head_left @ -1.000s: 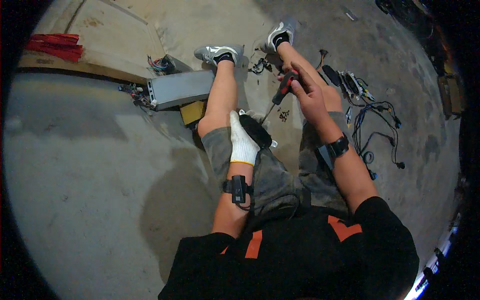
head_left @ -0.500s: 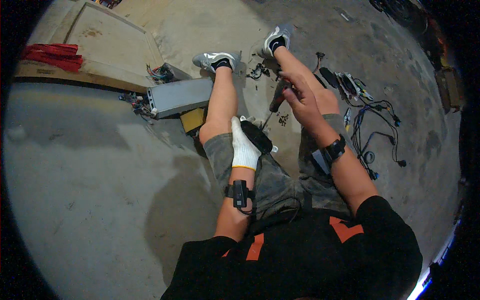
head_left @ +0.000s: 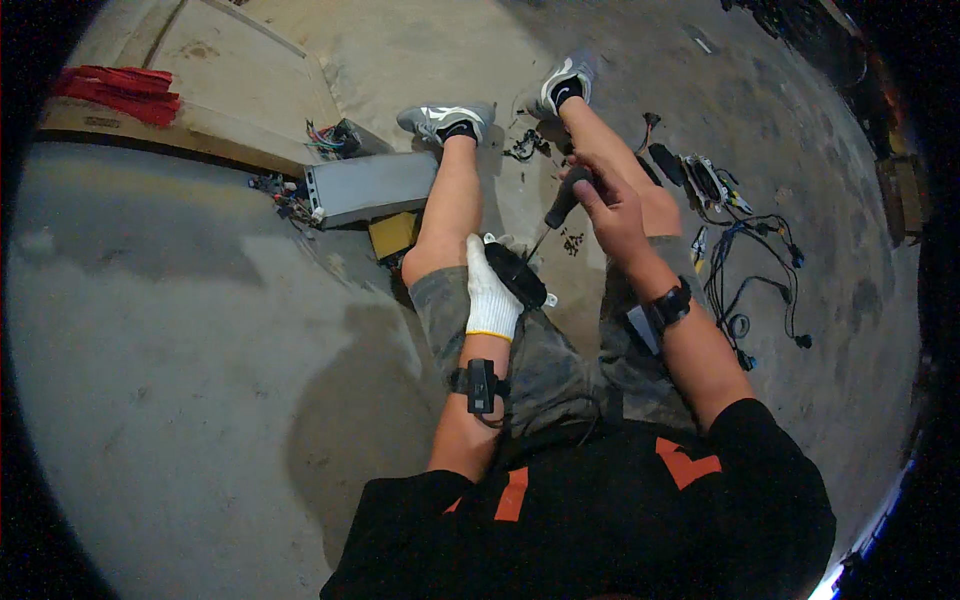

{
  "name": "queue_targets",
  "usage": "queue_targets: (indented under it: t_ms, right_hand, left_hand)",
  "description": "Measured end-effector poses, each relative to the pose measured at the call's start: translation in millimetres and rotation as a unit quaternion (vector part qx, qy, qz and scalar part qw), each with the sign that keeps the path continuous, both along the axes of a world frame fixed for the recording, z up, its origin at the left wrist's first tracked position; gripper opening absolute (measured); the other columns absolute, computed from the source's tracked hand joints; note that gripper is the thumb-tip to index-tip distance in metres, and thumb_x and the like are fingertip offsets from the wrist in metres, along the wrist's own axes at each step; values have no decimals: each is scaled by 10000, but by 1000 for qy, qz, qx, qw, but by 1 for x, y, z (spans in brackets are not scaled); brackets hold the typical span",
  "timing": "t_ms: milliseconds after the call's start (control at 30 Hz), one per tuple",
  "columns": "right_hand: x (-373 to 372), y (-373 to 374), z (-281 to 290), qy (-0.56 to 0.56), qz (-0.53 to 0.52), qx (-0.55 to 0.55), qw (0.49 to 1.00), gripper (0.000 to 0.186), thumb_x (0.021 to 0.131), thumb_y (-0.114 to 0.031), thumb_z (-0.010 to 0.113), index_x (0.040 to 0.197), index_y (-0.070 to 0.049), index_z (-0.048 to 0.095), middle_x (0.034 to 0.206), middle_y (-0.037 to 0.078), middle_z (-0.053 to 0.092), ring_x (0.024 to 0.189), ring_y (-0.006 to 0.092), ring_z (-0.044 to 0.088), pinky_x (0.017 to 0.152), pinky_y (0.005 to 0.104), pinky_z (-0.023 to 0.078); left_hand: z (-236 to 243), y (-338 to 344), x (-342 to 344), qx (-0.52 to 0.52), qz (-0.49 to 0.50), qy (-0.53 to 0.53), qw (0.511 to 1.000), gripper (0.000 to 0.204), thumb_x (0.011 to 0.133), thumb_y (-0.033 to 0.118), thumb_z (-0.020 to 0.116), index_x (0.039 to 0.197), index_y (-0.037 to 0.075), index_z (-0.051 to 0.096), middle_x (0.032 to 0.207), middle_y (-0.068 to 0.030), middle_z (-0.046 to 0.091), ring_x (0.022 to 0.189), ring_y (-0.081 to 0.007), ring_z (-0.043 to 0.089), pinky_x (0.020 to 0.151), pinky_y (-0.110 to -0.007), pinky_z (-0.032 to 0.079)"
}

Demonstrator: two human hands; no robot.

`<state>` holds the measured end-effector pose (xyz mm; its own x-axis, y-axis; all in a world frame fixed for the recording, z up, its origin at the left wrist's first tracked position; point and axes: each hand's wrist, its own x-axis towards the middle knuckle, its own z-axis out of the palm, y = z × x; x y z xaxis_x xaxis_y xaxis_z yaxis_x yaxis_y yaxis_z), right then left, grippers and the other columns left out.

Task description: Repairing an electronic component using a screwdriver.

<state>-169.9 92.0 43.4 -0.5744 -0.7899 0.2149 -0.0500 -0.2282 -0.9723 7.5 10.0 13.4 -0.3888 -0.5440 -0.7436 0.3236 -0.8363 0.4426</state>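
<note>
My left hand [head_left: 488, 295], in a white knit glove, holds a black rounded part [head_left: 516, 272] with small pale tabs over my left thigh. My right hand [head_left: 612, 215], bare, is closed on the handle of a screwdriver [head_left: 561, 205]. The shaft angles down to the upper right edge of the black part; whether the tip touches it is too small to tell. A scatter of small dark screws [head_left: 572, 243] lies on the floor between my legs, just right of the shaft.
Beside my left leg sit a grey metal box [head_left: 372, 185] with wires and a yellow box [head_left: 392, 236]. Cables [head_left: 785, 290], connectors and pliers [head_left: 700, 245] lie right of my right leg. Red cloth [head_left: 120, 92] rests on a pale panel [head_left: 230, 80] at upper left.
My right hand and the screwdriver handle have turned, with less of the handle's red showing. Both hands sit slightly lower in the picture than a second ago, as the whole view has shifted.
</note>
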Motion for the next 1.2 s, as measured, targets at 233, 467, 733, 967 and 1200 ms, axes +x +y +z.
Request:
queue_targets:
  t_ms: [233, 467, 733, 967, 1200]
  right_hand:
    - [1, -5, 5, -18, 33, -1, 999, 456, 942, -147, 611, 1373, -43, 506, 1269, 95, 590, 1207, 213, 541, 1021, 345, 416]
    - [9, -7, -3, 1, -20, 16, 1000, 435, 933, -126, 617, 1352, -48, 529, 1262, 92, 597, 1199, 199, 538, 1031, 342, 412]
    - [4, -2, -11, 36, -1, -3, 999, 379, 952, -106, 584, 1325, -44, 552, 1273, 106, 589, 1165, 196, 550, 999, 329, 434]
    - [8, -1, 6, -87, 83, -43, 992, 411, 886, -126, 690, 1279, -65, 584, 1271, 109, 539, 1106, 204, 555, 960, 337, 451]
    - [9, 0, 6, 81, -8, -72, 994, 391, 921, -146, 655, 1290, -50, 570, 1214, 99, 584, 1119, 198, 550, 958, 333, 450]
  left_hand:
    - [-14, -3, 3, -10, -6, -3, 1000, 579, 941, 616, 420, 1040, 54, 519, 894, -133, 581, 799, -356, 582, 729, -514, 511]
    - [-27, -4, 5, -29, 1, 10, 1000, 609, 914, 648, 446, 1038, 59, 539, 884, -117, 566, 815, -278, 557, 759, -501, 499]
    - [-12, 0, -2, -19, -8, 4, 1000, 603, 923, 652, 409, 1044, 75, 534, 934, -128, 569, 854, -318, 555, 784, -513, 484]
    - [-8, 1, 1, 1, -22, 22, 1000, 620, 892, 680, 437, 1044, 88, 543, 941, -114, 569, 867, -302, 539, 815, -496, 459]
    - [-7, 0, 0, 0, 0, 34, 999, 585, 957, 599, 387, 996, 38, 544, 882, -158, 602, 789, -356, 600, 713, -501, 524]
